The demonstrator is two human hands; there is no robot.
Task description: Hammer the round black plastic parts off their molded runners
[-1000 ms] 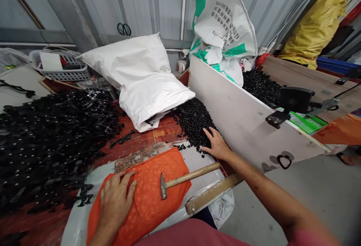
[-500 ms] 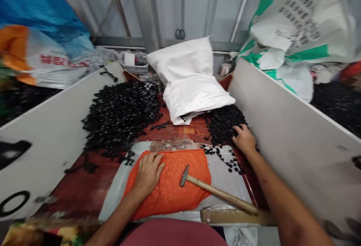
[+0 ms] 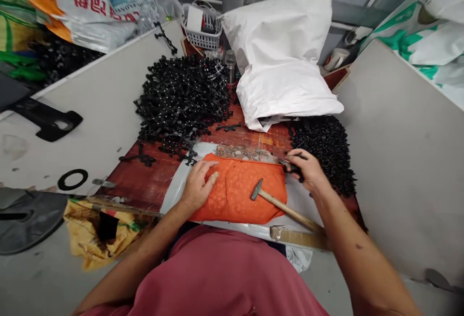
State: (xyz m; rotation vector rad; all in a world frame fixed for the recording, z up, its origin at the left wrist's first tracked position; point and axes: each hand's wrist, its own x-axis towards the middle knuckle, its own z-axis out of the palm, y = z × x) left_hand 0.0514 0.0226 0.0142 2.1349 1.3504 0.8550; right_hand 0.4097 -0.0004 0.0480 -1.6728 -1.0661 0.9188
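Observation:
My left hand [image 3: 198, 185] lies on the left part of an orange cloth [image 3: 235, 195], fingers stretched out and thumb apart. At the cloth's upper right corner, my right hand [image 3: 308, 168] is closed around black-handled scissors [image 3: 297, 171]; their metal tip points left and is partly hidden. A hammer [image 3: 286, 206] rests across the cloth, its head left and its wooden handle running to the lower right. Just beyond my right hand is a heap of small black parts [image 3: 322, 147]. Farther left lies a bigger pile of branched black pieces [image 3: 181, 98].
A white sack [image 3: 279, 69] stands at the back between the two heaps. Grey-white boards [image 3: 402, 132] wall in both sides. A plastic basket [image 3: 203, 31] and a mug [image 3: 335, 59] sit at the back. A cardboard strip [image 3: 300, 237] lies along the front edge.
My right hand has come away from the small-parts heap to the cloth's corner and now holds scissors. My left hand remains on the cloth. The view has tilted down and turned left.

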